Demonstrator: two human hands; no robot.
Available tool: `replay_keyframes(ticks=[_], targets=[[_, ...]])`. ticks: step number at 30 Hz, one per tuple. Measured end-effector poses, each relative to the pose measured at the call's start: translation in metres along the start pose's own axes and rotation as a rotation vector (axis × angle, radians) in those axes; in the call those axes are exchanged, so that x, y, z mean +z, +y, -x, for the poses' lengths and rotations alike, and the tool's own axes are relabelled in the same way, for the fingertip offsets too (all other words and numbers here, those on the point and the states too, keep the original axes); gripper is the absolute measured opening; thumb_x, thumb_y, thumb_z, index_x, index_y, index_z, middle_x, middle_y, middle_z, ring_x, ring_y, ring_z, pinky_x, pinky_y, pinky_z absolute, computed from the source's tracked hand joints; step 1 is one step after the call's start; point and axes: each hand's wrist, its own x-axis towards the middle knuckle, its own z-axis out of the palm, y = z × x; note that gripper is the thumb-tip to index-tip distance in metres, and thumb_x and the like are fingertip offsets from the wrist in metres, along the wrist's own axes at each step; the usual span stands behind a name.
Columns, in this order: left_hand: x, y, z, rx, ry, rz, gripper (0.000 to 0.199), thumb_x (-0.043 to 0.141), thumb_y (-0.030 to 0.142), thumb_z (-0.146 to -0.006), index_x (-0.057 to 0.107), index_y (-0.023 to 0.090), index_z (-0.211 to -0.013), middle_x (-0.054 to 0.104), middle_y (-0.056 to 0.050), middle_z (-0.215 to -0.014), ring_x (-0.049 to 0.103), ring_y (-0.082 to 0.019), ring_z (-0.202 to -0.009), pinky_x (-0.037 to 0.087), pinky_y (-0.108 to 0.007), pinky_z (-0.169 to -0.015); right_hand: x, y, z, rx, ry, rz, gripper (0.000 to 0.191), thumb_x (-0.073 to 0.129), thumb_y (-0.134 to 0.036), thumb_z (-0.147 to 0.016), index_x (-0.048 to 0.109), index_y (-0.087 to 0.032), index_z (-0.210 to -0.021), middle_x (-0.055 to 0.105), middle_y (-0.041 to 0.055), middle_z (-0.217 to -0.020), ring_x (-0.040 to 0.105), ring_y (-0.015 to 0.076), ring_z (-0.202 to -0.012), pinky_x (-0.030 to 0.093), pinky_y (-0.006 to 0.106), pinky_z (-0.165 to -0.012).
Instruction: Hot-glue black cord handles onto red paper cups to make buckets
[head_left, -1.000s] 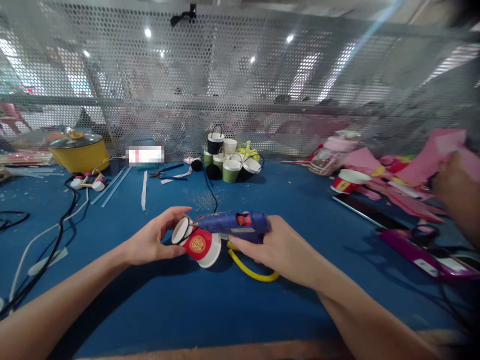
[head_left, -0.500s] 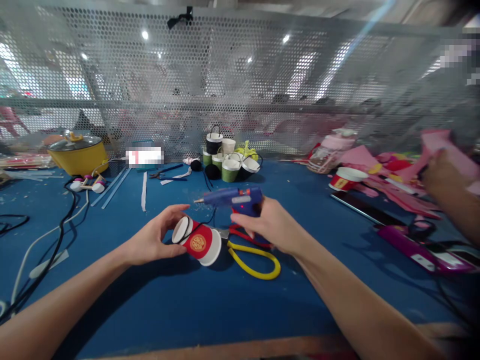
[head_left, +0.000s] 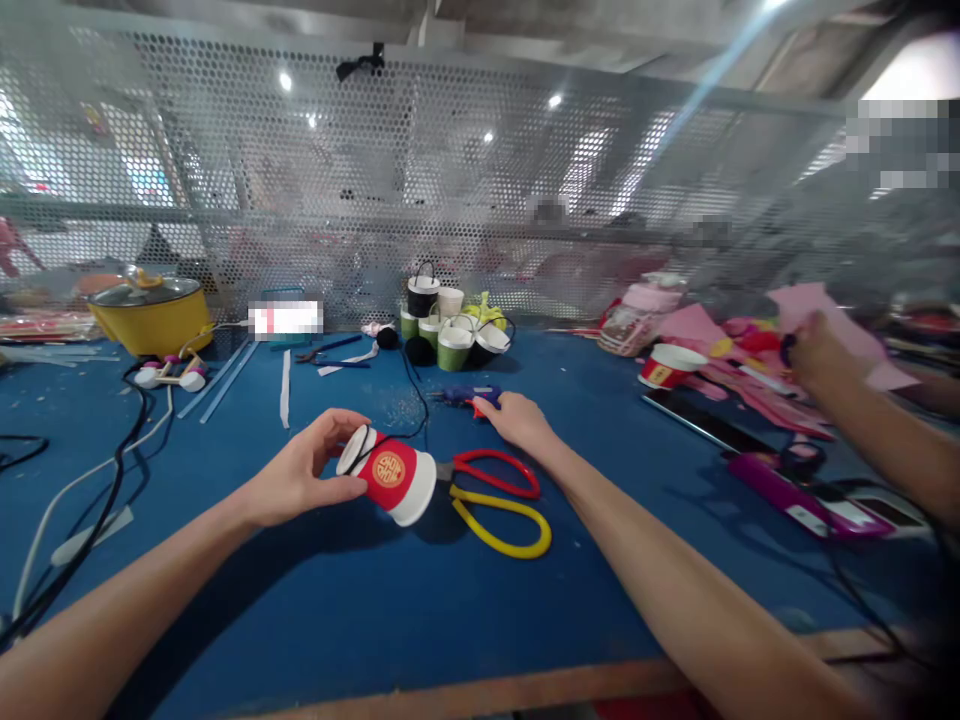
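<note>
Left hand (head_left: 311, 472) pinches a red-and-white paper cup (head_left: 390, 476) between thumb and fingers; cup tipped on its side, wider rim toward the right, gold emblem facing up. It lies just left of the scissors (head_left: 495, 499) – red and yellow handles – on the blue tabletop (head_left: 480, 620). Black cord (head_left: 411, 437) loops round the cup's narrower end, trailing off toward the back.

Right hand (head_left: 521, 420) has its fingers curled about the grip of a blue glue gun (head_left: 466, 394), nozzle pointing left; cannot tell whether gun touches table. Beyond it, a cluster of small handled cups (head_left: 454, 347).
</note>
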Motion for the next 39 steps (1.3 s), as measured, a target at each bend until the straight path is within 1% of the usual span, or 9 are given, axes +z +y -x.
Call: replay_keyframes(ticks=[3,6,9,11,14,16,21,28,39], targets=[[-0.001,0.003,0.001,-0.004,-0.005,0.039,0.046,0.07,0.028,-0.067,0.044,0.021,-0.104,0.052,-0.005,-0.104,0.051,-0.019,-0.093,0.04,-0.031,-0.079,-0.004,-0.008,0.01,-0.066,0.102,0.049,0.02,0.053,-0.028,-0.08,0.062,-0.01,-0.078,0.061,0.0218,-0.092,0.054,0.0334,-0.097,0.042,0.039,-0.074],[-0.001,0.005,0.001,-0.007,-0.015,0.083,0.046,0.071,0.027,-0.066,0.044,0.022,-0.104,0.052,-0.004,-0.104,0.051,-0.019,-0.093,0.04,-0.031,-0.079,-0.016,-0.031,0.03,-0.252,0.085,-0.003,0.018,0.054,-0.027,-0.081,0.062,-0.013,-0.089,0.06,0.0146,-0.102,0.053,0.0262,-0.101,0.041,0.035,-0.082],[-0.001,0.005,0.001,-0.009,-0.028,0.117,0.047,0.071,0.025,-0.066,0.045,0.022,-0.104,0.052,-0.004,-0.104,0.05,-0.018,-0.094,0.039,-0.03,-0.079,-0.028,-0.059,0.056,-0.675,-0.165,-0.383,0.025,0.041,-0.031,-0.088,0.06,-0.017,-0.094,0.062,0.0072,-0.1,0.057,0.0164,-0.09,0.045,0.028,-0.078],[0.0,0.003,0.001,-0.006,-0.036,0.136,0.047,0.071,0.025,-0.066,0.045,0.021,-0.105,0.053,-0.005,-0.104,0.05,-0.019,-0.095,0.039,-0.03,-0.08,-0.032,-0.074,0.07,-0.769,-0.298,-0.492,0.026,0.044,-0.034,-0.087,0.058,-0.018,-0.102,0.062,0.0055,-0.094,0.057,0.0141,-0.08,0.045,0.026,-0.069],[-0.001,0.0,0.001,-0.034,-0.041,0.16,0.046,0.071,0.025,-0.065,0.047,0.021,-0.105,0.053,-0.003,-0.101,0.05,-0.018,-0.092,0.038,-0.03,-0.079,-0.032,-0.085,0.083,-0.699,-0.47,-0.479,0.027,0.053,-0.033,-0.082,0.057,-0.017,-0.104,0.055,-0.0016,-0.065,0.049,0.0096,-0.055,0.039,0.022,-0.051],[-0.001,-0.001,0.002,-0.072,-0.039,0.189,0.046,0.07,0.025,-0.065,0.047,0.022,-0.105,0.054,-0.002,-0.099,0.051,-0.017,-0.088,0.038,-0.029,-0.077,-0.029,-0.086,0.086,-0.635,-0.512,-0.506,0.021,0.055,-0.032,-0.08,0.057,-0.016,-0.093,0.05,-0.0046,-0.057,0.043,0.008,-0.05,0.036,0.021,-0.048],[0.001,-0.003,0.001,-0.108,-0.023,0.295,0.049,0.069,0.023,-0.063,0.05,0.022,-0.108,0.055,-0.003,-0.102,0.051,-0.018,-0.09,0.038,-0.03,-0.079,-0.026,-0.08,0.089,-0.613,-0.507,-0.628,0.018,0.056,-0.032,-0.079,0.053,-0.016,-0.071,0.051,-0.0025,-0.063,0.045,0.0085,-0.057,0.037,0.021,-0.052],[0.006,-0.004,0.0,-0.145,-0.073,0.341,0.053,0.066,0.022,-0.064,0.05,0.023,-0.114,0.055,-0.003,-0.106,0.051,-0.02,-0.093,0.037,-0.031,-0.081,-0.028,-0.079,0.093,-0.584,-0.399,-0.747,0.017,0.054,-0.032,-0.079,0.052,-0.017,-0.07,0.045,-0.0049,-0.059,0.038,0.0073,-0.053,0.032,0.02,-0.049],[0.008,-0.005,0.004,-0.117,-0.137,0.396,0.056,0.066,0.02,-0.062,0.05,0.025,-0.115,0.054,-0.004,-0.111,0.049,-0.021,-0.099,0.036,-0.033,-0.086,-0.023,-0.079,0.094,-0.563,-0.416,-0.707,0.017,0.052,-0.032,-0.08,0.052,-0.016,-0.073,0.042,-0.0063,-0.054,0.037,0.0066,-0.05,0.03,0.019,-0.046]])
